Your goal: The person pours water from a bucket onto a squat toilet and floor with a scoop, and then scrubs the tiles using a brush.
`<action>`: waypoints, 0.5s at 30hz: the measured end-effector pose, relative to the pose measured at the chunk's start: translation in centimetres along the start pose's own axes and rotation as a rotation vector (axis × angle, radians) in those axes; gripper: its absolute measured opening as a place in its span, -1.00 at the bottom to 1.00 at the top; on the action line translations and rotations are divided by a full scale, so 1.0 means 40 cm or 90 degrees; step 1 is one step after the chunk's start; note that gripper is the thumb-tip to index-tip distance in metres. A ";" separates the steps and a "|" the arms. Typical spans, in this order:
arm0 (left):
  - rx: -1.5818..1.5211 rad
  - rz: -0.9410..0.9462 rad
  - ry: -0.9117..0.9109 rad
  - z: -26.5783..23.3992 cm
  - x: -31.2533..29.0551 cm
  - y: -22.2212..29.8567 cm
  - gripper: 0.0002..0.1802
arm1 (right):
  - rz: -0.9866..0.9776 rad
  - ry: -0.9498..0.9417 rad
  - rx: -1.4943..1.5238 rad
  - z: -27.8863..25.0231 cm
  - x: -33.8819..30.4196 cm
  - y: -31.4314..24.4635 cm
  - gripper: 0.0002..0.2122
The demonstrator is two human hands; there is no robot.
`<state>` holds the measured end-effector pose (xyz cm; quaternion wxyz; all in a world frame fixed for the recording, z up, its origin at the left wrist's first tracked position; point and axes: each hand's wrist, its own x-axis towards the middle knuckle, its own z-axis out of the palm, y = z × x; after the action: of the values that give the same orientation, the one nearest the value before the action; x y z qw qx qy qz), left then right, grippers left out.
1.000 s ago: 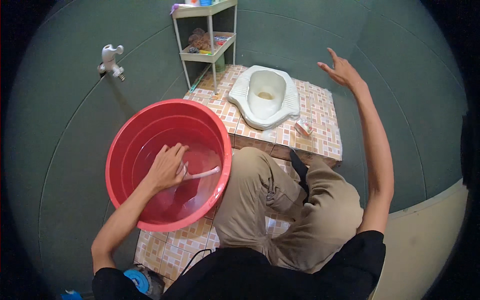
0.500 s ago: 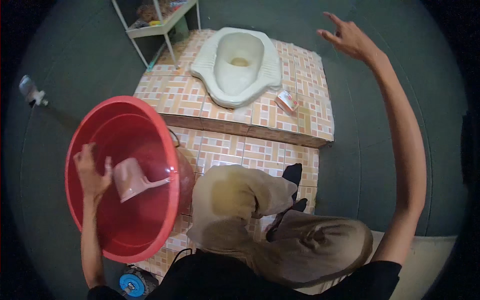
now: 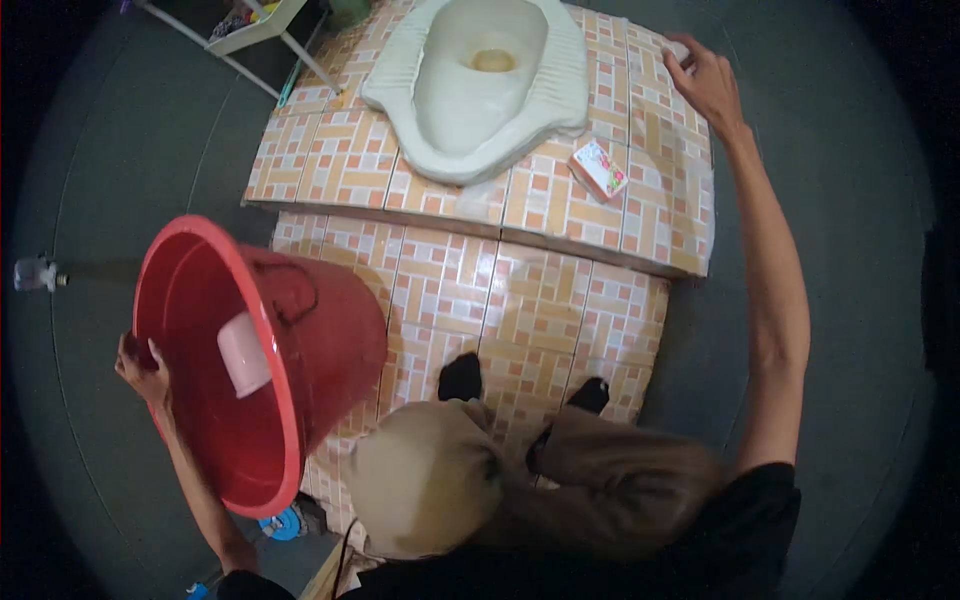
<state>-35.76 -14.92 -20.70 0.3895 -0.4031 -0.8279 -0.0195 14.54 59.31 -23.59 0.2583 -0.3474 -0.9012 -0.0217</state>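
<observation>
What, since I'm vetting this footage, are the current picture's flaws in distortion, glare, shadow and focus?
Head view, distortion: the tiled step bows and corners go black; head view, glare: a pale sheen on the floor tiles; head view, shadow: a dark streak beside the tap, shade inside the red tub; head view, focus: the tap looks soft.

Fisheye view from the head, facing steeply down, red tub (image 3: 345, 340) near
</observation>
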 end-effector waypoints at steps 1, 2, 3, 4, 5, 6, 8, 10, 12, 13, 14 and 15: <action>0.005 -0.002 0.010 0.000 0.015 -0.001 -0.57 | 0.041 0.001 -0.002 0.008 0.010 0.026 -0.60; -0.021 -0.031 -0.008 -0.014 0.026 0.012 -0.59 | 0.040 0.003 0.004 0.020 0.022 0.062 -0.60; -0.046 -0.057 -0.046 -0.029 0.010 0.016 -0.62 | 0.082 -0.010 0.025 0.040 0.012 0.086 -0.61; -0.081 -0.065 -0.027 -0.033 -0.010 0.022 -0.66 | 0.123 -0.025 0.044 0.068 0.000 0.103 -0.62; -0.069 -0.066 -0.026 -0.042 0.000 0.032 -0.66 | 0.119 -0.024 0.056 0.092 0.010 0.117 -0.62; -0.165 -0.071 -0.140 -0.059 0.003 0.066 -0.68 | 0.092 0.034 0.040 0.104 0.017 0.130 -0.64; -0.329 -0.122 -0.359 -0.119 0.038 0.193 -0.68 | 0.059 0.089 0.035 0.133 0.036 0.139 -0.66; -0.509 -0.226 -0.490 -0.192 0.070 0.333 -0.62 | 0.124 0.215 0.190 0.177 0.033 0.124 -0.72; -0.368 -0.064 -0.617 -0.264 0.099 0.410 -0.44 | 0.150 0.234 0.274 0.214 0.039 0.080 -0.74; -0.379 -0.064 -0.755 -0.279 0.131 0.440 -0.22 | 0.176 0.260 0.330 0.214 0.045 0.062 -0.75; -0.341 -0.003 -0.727 -0.306 0.072 0.402 -0.22 | 0.176 0.281 0.357 0.229 0.052 0.023 -0.75; -0.337 -0.005 -0.729 -0.301 0.103 0.441 -0.22 | 0.178 0.280 0.361 0.241 0.058 0.000 -0.75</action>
<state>-17.67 -4.50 -14.57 -0.2283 -0.4296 -0.8736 -0.0064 8.74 62.86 -30.82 0.5316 -0.3685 -0.7386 0.1898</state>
